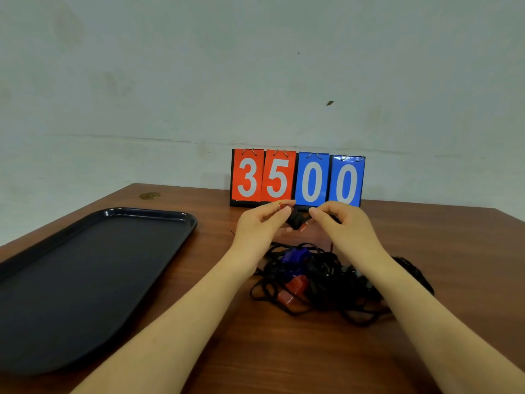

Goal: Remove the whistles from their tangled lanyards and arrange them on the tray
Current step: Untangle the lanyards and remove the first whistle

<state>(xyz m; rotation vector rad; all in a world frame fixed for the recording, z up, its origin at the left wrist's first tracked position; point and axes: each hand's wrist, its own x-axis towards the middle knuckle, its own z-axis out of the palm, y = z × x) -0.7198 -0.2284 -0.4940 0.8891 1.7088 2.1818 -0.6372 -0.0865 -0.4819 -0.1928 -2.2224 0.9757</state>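
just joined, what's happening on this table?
A person is picking apart whistles on tangled lanyards. Both hands are raised over the table: the left hand pinches a small reddish piece, and the right hand pinches at a dark item between them; what it is exactly is unclear. The tangled pile of black cords, with blue and red whistles in it, lies below. The dark tray holds no whistles yet. A flip scoreboard reads 3500.
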